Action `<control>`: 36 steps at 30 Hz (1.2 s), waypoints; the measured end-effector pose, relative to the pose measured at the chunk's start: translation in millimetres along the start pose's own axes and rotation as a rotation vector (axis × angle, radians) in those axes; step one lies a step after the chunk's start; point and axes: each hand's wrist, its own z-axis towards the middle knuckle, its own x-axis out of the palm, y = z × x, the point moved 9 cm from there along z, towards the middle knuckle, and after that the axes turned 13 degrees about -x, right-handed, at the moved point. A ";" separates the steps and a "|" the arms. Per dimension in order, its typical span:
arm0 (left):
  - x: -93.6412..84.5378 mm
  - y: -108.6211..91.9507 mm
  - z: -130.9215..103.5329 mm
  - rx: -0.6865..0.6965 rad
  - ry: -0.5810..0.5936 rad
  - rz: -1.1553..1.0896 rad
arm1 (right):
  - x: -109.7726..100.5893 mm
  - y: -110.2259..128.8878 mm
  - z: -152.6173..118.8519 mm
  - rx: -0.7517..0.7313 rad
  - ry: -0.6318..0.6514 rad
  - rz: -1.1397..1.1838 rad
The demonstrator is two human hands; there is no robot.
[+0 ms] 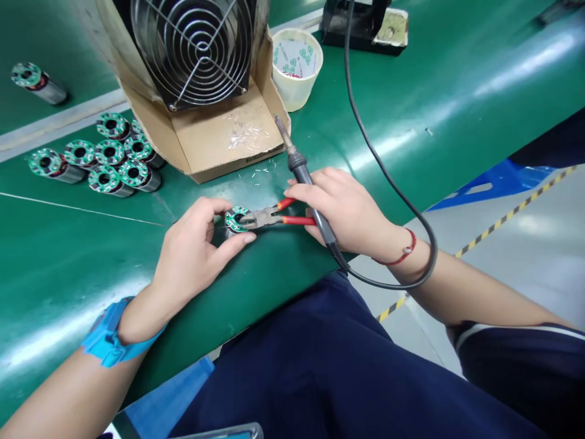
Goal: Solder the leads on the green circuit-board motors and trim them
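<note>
Glossy green worktop (256,283) lies below; near its front edge, the left hand (194,244) pinches a short silver cylinder (231,232) capped with a green ring-shaped circuit board (231,220); the right hand (345,207) grips red-handled steel pliers (264,217), tips at the board's middle, and a black-handled soldering iron (299,166); similar cylinders (109,152) cluster left of a brown cardboard box (196,146).
</note>
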 end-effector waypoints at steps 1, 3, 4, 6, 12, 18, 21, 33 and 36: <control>-0.4 -2.5 -1.2 0.029 -0.011 0.023 | -1.7 0.7 0.9 -0.010 0.015 -0.029; 0.3 -5.4 -3.1 0.074 -0.029 0.071 | -6.4 3.6 2.2 -0.036 0.022 -0.078; 1.0 -6.0 -3.7 0.086 -0.037 0.093 | -8.5 5.7 2.7 -0.051 0.020 -0.098; 1.3 -5.8 -4.4 0.087 -0.058 0.121 | -10.3 8.5 3.3 -0.056 0.017 -0.124; -35.6 15.2 4.0 -0.097 -0.136 0.061 | -7.0 -14.7 12.1 0.199 -0.082 -0.198; -152.3 97.3 58.9 -0.378 -0.490 -0.035 | 10.4 -39.8 22.3 0.427 -0.091 -0.210; -177.1 139.4 106.9 -0.504 -0.424 0.025 | 17.4 -40.5 21.7 0.417 -0.112 -0.139; -179.8 206.5 161.2 -0.666 -0.251 0.200 | -13.8 -83.8 36.4 0.282 -0.357 -0.021; -211.4 216.0 136.2 -0.716 -0.304 0.262 | -10.6 -83.0 30.9 0.276 -0.372 0.025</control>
